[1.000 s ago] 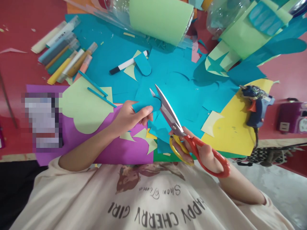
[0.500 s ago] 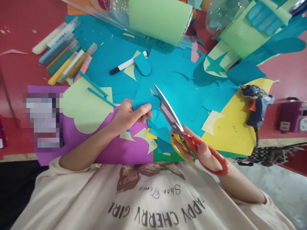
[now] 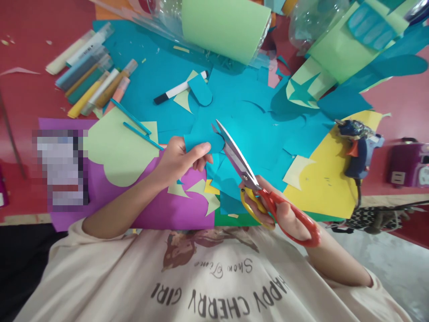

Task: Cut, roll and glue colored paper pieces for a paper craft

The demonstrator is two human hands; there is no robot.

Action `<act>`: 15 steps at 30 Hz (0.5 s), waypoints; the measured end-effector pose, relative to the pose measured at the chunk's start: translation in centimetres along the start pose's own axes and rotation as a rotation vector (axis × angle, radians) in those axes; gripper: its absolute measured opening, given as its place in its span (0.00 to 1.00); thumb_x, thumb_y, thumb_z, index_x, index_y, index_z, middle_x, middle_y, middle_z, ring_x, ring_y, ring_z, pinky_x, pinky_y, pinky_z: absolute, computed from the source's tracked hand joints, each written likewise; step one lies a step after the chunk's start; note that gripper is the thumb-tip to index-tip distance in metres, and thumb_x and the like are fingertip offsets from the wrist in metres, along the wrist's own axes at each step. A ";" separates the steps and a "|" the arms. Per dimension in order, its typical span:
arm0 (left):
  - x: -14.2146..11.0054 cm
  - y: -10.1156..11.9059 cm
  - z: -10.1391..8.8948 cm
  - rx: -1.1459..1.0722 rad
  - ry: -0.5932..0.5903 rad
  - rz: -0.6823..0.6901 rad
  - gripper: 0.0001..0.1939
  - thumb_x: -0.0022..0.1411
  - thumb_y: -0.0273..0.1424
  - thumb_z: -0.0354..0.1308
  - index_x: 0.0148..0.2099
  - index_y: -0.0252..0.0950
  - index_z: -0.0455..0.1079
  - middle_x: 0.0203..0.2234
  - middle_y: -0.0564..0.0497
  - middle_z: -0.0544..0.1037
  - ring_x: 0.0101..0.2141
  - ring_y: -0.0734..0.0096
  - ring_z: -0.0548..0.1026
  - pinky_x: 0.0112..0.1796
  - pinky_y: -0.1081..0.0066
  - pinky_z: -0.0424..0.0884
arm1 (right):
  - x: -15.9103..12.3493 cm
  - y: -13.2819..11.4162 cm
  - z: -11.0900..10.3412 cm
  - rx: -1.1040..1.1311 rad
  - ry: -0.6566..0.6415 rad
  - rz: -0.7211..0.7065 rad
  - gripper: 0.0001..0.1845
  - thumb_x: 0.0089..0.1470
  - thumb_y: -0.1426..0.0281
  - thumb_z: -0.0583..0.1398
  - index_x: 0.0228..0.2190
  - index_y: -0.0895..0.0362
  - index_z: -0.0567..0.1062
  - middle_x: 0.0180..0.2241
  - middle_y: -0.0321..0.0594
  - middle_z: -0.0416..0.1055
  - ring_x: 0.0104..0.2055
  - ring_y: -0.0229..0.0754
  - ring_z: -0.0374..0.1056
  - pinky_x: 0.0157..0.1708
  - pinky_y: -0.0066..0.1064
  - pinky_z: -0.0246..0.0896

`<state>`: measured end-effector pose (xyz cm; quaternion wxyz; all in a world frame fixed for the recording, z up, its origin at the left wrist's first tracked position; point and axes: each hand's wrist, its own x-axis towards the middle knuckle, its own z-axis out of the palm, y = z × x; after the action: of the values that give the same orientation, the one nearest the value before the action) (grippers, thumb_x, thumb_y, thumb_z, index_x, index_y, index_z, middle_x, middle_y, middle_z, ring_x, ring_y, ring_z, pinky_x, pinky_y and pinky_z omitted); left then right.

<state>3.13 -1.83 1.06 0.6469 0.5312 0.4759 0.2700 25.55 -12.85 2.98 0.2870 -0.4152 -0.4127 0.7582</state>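
Observation:
Between thumb and fingers my left hand pinches a small blue piece of paper with a rounded right end. Scissors with one red and one yellow handle are in my right hand, whose thumb goes through the red loop. Their blades are slightly parted and meet the paper's rounded end. Above my hands, a rounded blue paper cutout rests on a white marker with black ends. Pale green scraps lie on the purple sheet below my left hand.
Several markers lie at the upper left, near a pale green cloud-shaped paper and a blurred-out phone. A glue gun sits on yellow paper at the right. Paper-wrapped plastic bottles stand along the back.
Hardly anything differs. The scissors have shifted very slightly and their blades look a little closer together; the left hand holds the blue paper in the same place.

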 end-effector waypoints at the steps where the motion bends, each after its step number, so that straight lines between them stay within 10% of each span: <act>1: 0.0 0.0 0.0 -0.003 0.006 0.000 0.20 0.57 0.37 0.57 0.16 0.35 0.65 0.14 0.51 0.74 0.16 0.78 0.69 0.15 0.78 0.62 | 0.0 0.0 0.0 -0.003 -0.001 -0.003 0.35 0.53 0.36 0.50 0.45 0.53 0.65 0.21 0.25 0.51 0.18 0.29 0.42 0.18 0.28 0.45; 15: 0.3 -0.5 -0.2 0.013 0.067 0.028 0.21 0.58 0.39 0.58 0.16 0.36 0.63 0.11 0.53 0.69 0.16 0.76 0.71 0.17 0.77 0.65 | 0.0 -0.1 -0.1 -0.005 0.035 0.058 0.40 0.48 0.34 0.53 0.45 0.54 0.66 0.23 0.28 0.53 0.20 0.30 0.42 0.17 0.28 0.40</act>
<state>2.99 -1.66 0.46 0.6233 0.5327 0.4915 0.2937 25.65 -12.78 3.03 0.2710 -0.4407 -0.3976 0.7578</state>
